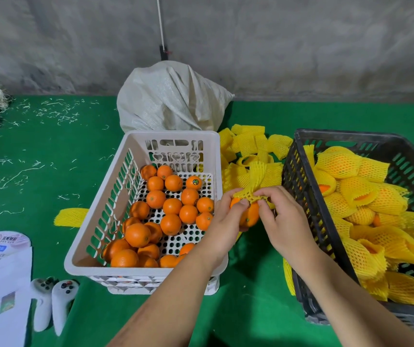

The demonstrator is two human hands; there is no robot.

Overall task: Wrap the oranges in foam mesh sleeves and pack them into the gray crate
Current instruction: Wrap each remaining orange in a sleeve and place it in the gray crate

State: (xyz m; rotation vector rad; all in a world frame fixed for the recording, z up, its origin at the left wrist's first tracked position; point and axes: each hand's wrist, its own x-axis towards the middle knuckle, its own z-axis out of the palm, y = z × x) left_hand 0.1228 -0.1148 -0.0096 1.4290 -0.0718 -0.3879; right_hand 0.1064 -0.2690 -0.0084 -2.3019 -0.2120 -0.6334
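Between the two crates my left hand holds an orange and pinches the edge of a yellow foam mesh sleeve stretched over its top. My right hand pinches the sleeve's opposite edge. A white crate on the left holds several bare oranges. On the right, the gray crate holds several sleeved oranges. A pile of loose yellow sleeves lies behind my hands.
A white woven sack stands behind the white crate. One loose sleeve lies left of that crate. Two white game controllers and a printed sheet lie at the front left. Straw bits litter the green cloth.
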